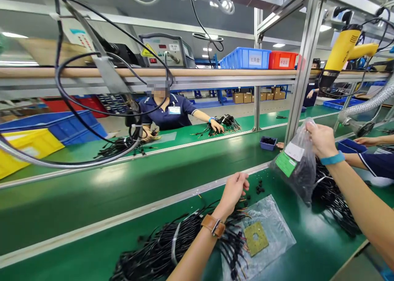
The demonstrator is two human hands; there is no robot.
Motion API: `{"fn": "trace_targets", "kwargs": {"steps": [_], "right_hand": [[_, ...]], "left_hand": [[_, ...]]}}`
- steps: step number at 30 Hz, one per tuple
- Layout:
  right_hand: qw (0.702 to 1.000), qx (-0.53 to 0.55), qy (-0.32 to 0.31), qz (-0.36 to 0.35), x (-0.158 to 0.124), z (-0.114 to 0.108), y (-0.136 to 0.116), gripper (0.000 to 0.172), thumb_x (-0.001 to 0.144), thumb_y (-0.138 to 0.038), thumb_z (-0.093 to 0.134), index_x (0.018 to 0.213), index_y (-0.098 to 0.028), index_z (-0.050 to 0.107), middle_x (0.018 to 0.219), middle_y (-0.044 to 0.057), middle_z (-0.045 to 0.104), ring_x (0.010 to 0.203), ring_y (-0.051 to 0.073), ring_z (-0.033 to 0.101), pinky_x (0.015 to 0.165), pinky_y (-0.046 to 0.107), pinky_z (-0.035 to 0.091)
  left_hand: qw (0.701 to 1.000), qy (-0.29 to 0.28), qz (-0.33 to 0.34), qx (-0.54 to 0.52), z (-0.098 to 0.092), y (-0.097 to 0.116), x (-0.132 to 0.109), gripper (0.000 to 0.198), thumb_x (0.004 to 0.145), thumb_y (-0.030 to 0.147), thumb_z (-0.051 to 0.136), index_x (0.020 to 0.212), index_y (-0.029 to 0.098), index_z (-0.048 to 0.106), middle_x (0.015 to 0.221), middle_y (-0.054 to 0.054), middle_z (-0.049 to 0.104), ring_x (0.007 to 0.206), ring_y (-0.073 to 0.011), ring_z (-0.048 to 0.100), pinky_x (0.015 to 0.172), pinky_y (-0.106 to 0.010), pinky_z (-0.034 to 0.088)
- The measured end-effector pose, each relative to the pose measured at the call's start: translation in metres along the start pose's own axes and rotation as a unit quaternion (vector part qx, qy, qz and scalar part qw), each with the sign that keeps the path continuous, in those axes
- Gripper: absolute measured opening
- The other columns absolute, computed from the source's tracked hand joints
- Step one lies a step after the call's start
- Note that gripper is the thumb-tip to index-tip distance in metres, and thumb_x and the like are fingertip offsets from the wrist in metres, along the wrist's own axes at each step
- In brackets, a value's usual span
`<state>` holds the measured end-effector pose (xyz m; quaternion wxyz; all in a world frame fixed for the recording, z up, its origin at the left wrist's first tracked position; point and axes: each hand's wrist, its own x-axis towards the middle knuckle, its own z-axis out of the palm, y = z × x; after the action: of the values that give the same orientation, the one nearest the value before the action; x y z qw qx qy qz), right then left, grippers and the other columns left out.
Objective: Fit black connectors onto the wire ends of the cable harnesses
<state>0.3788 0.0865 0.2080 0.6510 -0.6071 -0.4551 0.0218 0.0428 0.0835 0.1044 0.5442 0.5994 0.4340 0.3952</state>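
Observation:
My right hand (321, 138), with a blue band on its wrist, grips the top of a clear plastic bag (303, 182). The bag hangs above the green work surface, bearing a white and a green label, with dark contents I cannot make out. My left hand (235, 190), curled and closed, is over the wire ends of a tied bundle of black cables (166, 248); whether it holds anything is hidden. Several small black pieces (260, 186) lie just right of it. Below, a yellowish square pad with a hole (256, 238) rests on a flat clear plastic sheet (277, 223).
Behind the hanging bag lies another black cable bundle (334, 199). A small blue bin (268, 143) of dark parts sits near the metal post (303, 67). Across the green belt (123, 186), a person (168, 110) handles cables. A yellow heat gun (343, 51) hangs at upper right.

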Motion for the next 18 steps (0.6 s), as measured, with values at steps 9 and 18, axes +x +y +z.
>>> {"fn": "trace_targets", "kwargs": {"steps": [9, 18], "right_hand": [[0.957, -0.289, -0.03, 0.008, 0.015, 0.024, 0.03, 0.036, 0.088, -0.045, 0.061, 0.073, -0.014, 0.074, 0.066, 0.011, 0.069, 0.073, 0.027, 0.066, 0.066, 0.031, 0.044], [0.909, -0.379, 0.088, -0.149, -0.05, -0.027, -0.002, 0.055, 0.095, -0.043, 0.061, 0.137, -0.009, 0.053, 0.125, 0.027, 0.06, 0.117, 0.039, 0.054, 0.095, 0.05, 0.041]], "left_hand": [[0.998, -0.007, 0.011, 0.06, -0.017, -0.023, -0.034, 0.038, 0.093, 0.05, 0.049, 0.098, 0.015, 0.065, 0.074, -0.001, 0.061, 0.066, -0.014, 0.056, 0.057, -0.025, 0.045], [0.949, -0.086, 0.071, 0.295, -0.06, -0.026, -0.101, 0.024, 0.096, 0.021, 0.044, 0.108, 0.02, 0.065, 0.102, -0.005, 0.072, 0.096, -0.0196, 0.065, 0.091, -0.036, 0.049]]}}
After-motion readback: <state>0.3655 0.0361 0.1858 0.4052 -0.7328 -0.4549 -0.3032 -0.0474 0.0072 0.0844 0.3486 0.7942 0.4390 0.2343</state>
